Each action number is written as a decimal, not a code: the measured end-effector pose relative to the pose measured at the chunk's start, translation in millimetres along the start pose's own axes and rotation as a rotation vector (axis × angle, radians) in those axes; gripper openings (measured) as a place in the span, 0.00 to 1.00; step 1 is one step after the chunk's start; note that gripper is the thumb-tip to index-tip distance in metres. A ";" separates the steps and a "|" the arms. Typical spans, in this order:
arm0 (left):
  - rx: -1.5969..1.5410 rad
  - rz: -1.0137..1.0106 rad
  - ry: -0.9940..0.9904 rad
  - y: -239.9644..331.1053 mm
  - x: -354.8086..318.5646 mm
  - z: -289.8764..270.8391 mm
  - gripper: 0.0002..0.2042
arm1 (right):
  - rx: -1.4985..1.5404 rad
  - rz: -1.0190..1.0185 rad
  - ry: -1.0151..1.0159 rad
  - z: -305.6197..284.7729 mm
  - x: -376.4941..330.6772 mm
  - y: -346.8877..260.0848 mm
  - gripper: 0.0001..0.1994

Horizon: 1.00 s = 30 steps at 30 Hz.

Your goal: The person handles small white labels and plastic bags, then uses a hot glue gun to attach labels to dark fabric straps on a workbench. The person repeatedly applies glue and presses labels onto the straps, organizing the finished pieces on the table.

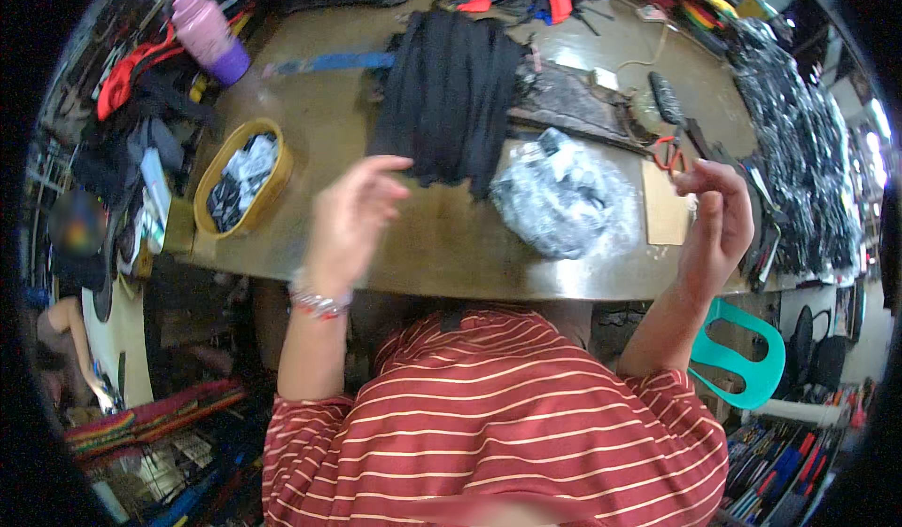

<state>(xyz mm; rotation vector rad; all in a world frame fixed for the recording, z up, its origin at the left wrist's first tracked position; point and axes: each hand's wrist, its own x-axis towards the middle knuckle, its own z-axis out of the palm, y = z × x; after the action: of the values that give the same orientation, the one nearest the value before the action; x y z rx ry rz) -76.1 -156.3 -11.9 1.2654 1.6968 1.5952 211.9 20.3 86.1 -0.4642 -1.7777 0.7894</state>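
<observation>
Teal stool (pixel 763 377) sits below the bench (pixel 423 245) at the right, outside the person's elbow, which probably leaves the arm room. Both hands are raised above the near part of the bench, well apart. The left hand (pixel 349 222) has its fingers loosely spread and nothing visible in it; its fingertips come up to the near edge of black cloth (pixel 451 95), though whether they touch I cannot tell. The right hand (pixel 719 217) is half wide, fingers bent and thumb apart, with no held thing showing. It is beside a piece of cardboard (pixel 663 217) and near orange-handled snips (pixel 666 154), probably lying there for easy reach. Between the hands, a crumpled plastic bundle (pixel 564 198) rests on the bench, its bulk seemingly enough to keep it in place. Left of it, a yellow basket (pixel 203 198) holds pale and dark scraps (pixel 246 172), its walls likely stopping them spreading. Beyond, the black cloth lies with its folds running away from the person, perhaps to keep them in line. A pink and purple bottle (pixel 209 34) stands far left, seemingly out of the way.
</observation>
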 end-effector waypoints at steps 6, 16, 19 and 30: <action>-0.046 -0.032 -0.388 50.4 89.3 116.3 0.14 | -0.398 0.308 -0.367 -17.5 -8.4 47.2 0.11; 0.371 0.466 -0.089 147.5 101.6 76.0 0.14 | -0.114 0.012 -0.325 -72.0 52.5 43.3 0.07; -0.199 0.556 -0.295 134.9 103.0 57.1 0.32 | 0.400 0.120 -0.015 -93.0 49.4 51.4 0.21; -0.152 0.068 -0.676 -17.2 96.9 228.3 0.36 | -0.105 0.072 -0.385 -33.7 -38.0 70.1 0.24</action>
<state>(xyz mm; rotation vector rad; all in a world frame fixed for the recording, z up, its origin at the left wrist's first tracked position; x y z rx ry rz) 67.4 43.0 -50.8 1.5611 1.0990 1.1119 251.7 54.5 17.3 -0.4706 -2.1769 0.8826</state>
